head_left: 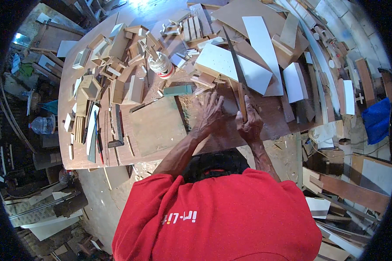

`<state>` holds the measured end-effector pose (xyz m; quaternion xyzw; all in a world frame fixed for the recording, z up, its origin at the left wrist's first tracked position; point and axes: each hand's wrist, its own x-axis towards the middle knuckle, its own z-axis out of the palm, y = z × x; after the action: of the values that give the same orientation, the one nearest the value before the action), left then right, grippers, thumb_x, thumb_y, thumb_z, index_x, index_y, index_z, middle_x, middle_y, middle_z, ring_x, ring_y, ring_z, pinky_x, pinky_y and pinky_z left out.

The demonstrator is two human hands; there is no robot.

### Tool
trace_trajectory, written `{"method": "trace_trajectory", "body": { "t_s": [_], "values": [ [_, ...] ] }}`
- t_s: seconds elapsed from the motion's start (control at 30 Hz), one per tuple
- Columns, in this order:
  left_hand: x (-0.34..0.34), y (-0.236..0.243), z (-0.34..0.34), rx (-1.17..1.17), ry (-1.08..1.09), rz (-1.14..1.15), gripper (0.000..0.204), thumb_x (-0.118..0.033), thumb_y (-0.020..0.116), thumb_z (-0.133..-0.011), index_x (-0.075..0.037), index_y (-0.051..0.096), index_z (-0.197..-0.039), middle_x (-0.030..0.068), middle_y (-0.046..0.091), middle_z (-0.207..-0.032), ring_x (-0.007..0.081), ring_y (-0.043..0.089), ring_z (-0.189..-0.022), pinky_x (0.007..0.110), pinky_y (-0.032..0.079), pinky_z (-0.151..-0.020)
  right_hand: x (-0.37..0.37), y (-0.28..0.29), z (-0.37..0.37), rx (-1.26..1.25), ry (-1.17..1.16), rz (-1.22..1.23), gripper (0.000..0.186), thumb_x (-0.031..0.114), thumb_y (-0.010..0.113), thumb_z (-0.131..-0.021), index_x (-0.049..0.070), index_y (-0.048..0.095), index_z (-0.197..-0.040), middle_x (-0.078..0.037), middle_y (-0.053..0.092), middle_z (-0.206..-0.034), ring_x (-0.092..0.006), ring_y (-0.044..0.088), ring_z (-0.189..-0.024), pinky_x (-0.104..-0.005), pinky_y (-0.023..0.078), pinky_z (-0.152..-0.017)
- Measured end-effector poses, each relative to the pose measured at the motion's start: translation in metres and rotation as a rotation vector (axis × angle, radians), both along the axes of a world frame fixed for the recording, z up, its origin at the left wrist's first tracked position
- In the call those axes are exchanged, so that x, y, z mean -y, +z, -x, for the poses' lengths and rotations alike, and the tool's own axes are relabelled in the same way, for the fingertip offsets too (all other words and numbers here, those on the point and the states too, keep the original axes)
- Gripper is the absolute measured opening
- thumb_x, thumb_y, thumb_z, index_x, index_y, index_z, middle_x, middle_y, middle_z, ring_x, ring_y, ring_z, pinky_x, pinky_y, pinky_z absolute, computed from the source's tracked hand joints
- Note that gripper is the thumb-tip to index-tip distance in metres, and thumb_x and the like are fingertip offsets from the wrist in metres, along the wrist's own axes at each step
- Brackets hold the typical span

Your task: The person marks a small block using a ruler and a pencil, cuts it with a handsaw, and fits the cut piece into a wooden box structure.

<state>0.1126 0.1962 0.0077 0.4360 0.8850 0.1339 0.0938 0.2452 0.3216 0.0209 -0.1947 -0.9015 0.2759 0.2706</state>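
Note:
My right hand (250,119) is closed round the wooden handle of a handsaw (236,61), whose long, dark, tapering blade points away from me across the white boards. To its left, my left hand (210,111) rests low over the worktable (226,137), fingers spread. Whether anything small lies beneath its palm is hidden. Just beyond those fingers are small wood offcuts (203,81) and a green block (177,90). A white board with small dots (217,60) lies ahead of both hands. Beside my left forearm is a flat square wooden panel (158,124).
A clear plastic bottle (161,65) stands among wooden box pieces (91,88) at the left. A metal square (116,126) lies near the left edge. Long white strips (262,48) cover the far right. Timber offcuts (353,191) pile up on the floor at right.

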Motion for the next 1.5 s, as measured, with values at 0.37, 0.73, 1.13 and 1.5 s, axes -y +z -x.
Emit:
{"method": "trace_trajectory", "body": {
  "t_s": [0.37,0.73,1.13,1.5],
  "values": [
    [-0.025,-0.015,0.011,-0.124,-0.269,0.121,0.061,-0.029,0.057,-0.085,-0.01,0.041,-0.141,0.0198,0.036,-0.144,0.0366,0.035,-0.134,0.068,0.019,-0.106,-0.031,0.023,-0.007,-0.079,0.019,0.1,0.045,0.021,0.051,-0.092,0.001,0.051,-0.132,-0.027,0.061,-0.116,-0.0421,0.062,-0.102,-0.0439,0.05,-0.086],
    [-0.018,-0.01,0.03,-0.141,-0.432,-0.332,0.034,-0.024,0.052,-0.089,0.0,0.055,-0.113,0.021,0.056,-0.113,0.0376,0.051,-0.112,0.048,0.045,-0.093,-0.02,0.021,-0.008,0.023,0.008,0.027,0.049,0.02,0.055,-0.087,0.004,0.05,-0.133,-0.024,0.063,-0.111,-0.0423,0.062,-0.094,-0.047,0.05,-0.083],
    [0.029,0.034,0.012,0.183,-0.03,-0.587,0.034,-0.004,0.059,-0.084,0.0,0.056,-0.118,0.0191,0.064,-0.113,0.0321,0.063,-0.101,0.042,0.048,-0.092,-0.01,-0.021,-0.008,0.295,-0.064,-0.168,0.073,0.021,0.062,-0.081,0.015,0.032,-0.147,-0.018,0.059,-0.102,-0.0369,0.058,-0.095,-0.0497,0.045,-0.086],
    [0.094,0.04,0.027,1.233,0.457,-1.064,0.029,-0.009,0.059,-0.091,0.002,0.058,-0.118,0.0106,0.065,-0.106,0.0189,0.063,-0.095,0.034,0.052,-0.088,0.017,0.016,0.025,0.061,-0.019,-0.011,0.045,0.021,0.065,-0.085,0.007,0.057,-0.126,-0.017,0.06,-0.095,-0.0343,0.058,-0.087,-0.0432,0.047,-0.081]
  ]
}}
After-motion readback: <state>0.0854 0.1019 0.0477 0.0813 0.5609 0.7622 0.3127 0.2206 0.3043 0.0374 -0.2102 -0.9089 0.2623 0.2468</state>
